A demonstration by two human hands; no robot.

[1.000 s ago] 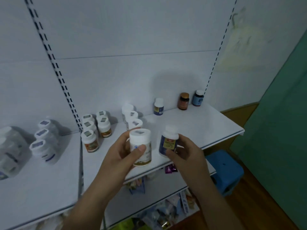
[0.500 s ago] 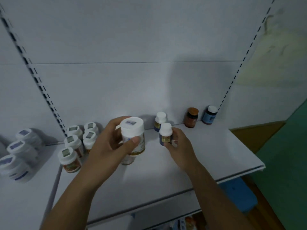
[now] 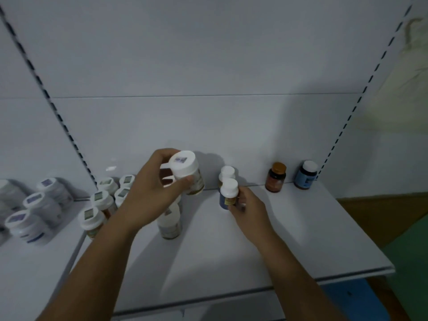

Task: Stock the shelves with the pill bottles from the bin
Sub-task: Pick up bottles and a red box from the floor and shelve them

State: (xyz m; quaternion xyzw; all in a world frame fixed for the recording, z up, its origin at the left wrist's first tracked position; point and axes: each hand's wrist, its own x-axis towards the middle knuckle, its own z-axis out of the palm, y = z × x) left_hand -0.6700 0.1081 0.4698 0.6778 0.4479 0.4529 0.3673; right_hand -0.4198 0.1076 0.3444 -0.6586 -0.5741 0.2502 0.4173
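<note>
White shelf (image 3: pixel 289 239): five capped bottles (image 3: pixel 108 200) at 9 o'clock. Left hand (image 3: pixel 148 195) grips one jar (image 3: pixel 186 172); right hand (image 3: pixel 249 208) pinches one vial (image 3: pixel 228 193).

White shelf (image 3: pixel 301 239); amber bottle (image 3: pixel 275 177), blue bottle (image 3: pixel 305 175), white-capped.

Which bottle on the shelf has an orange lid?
The brown bottle at the back wall, beside the blue bottle with a white cap. All the other bottles have white lids.

Left hand (image 3: pixel 148 195) hides bottles (image 3: pixel 170 222); labels blurred.
</note>
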